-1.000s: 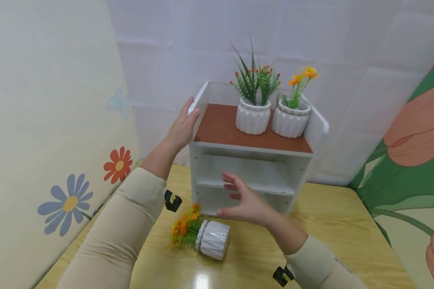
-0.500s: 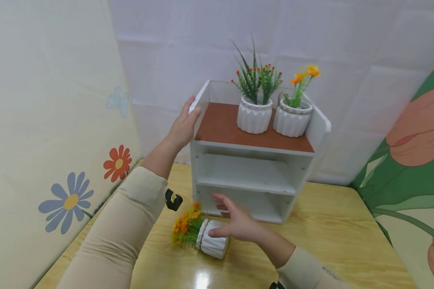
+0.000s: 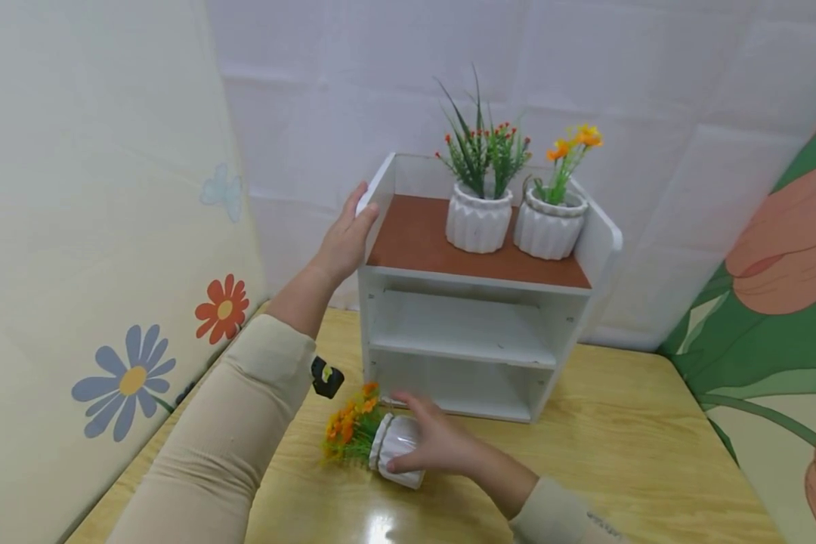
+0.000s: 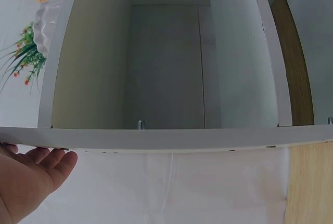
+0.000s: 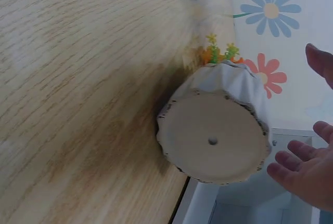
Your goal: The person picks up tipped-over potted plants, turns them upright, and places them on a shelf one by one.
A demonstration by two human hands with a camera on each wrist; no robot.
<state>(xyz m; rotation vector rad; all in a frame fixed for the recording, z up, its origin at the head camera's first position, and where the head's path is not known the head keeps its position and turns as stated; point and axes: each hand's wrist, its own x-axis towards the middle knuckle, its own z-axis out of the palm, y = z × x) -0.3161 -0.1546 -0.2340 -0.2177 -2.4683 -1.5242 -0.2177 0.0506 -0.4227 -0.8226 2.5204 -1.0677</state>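
A white ribbed flowerpot [image 3: 397, 446] with orange flowers [image 3: 347, 427] lies on its side on the wooden table, flowers to the left. My right hand [image 3: 435, 442] is spread close over it, thumb toward the near side and fingers toward the far side. From the right wrist, the pot's round base [image 5: 213, 135] with its small hole faces the camera, and the right hand's fingers [image 5: 296, 159] are parted beside it. My left hand [image 3: 343, 242] rests against the left side panel of a small white shelf [image 3: 479, 278], fingertips along the panel's outer face in the left wrist view.
On the shelf's brown top [image 3: 415, 238] stand two white pots, one with red-berried greenery [image 3: 478, 219] and one with yellow-orange flowers [image 3: 549, 223]. Two white compartments open below. The wooden table [image 3: 625, 431] extends right; a flower-printed wall [image 3: 129, 227] borders the left.
My right hand has come down and to the left, from in front of the shelf to the fallen flowerpot. The left hand stays on the shelf's side panel.
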